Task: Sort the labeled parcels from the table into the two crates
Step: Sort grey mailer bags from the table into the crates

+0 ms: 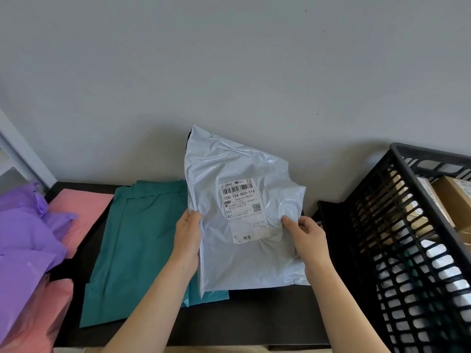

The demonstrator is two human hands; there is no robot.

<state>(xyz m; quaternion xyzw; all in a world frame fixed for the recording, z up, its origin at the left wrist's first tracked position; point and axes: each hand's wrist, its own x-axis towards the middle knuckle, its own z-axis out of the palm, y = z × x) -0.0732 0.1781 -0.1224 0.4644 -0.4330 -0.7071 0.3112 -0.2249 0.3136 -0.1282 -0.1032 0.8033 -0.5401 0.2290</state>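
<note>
- Pale grey-white, crinkled plastic mailer parcel (pixel 244 212) is upright in front of me, above the black table (pixel 254 317), its white shipping label (pixel 243 210) facing me and reading 100-10A-D03-T16.
- My left hand (pixel 187 233) pinches the parcel's left edge, thumb on the front.
- My right hand (pixel 304 234) grips its lower right side, thumb pressed onto the front just right of the label.
- The parcel sits between my two hands, its lower corner reaching down past my wrists.
- Behind it on the left, a flat teal plastic mailer (pixel 137 250) lies on the table.
- Further left lie a salmon-pink mailer (pixel 81 212) and a crumpled purple plastic bag (pixel 25 240).
- At the right stands a black lattice plastic crate (pixel 413 250) holding a brown cardboard box (pixel 451 194) and pale parcels.
</note>
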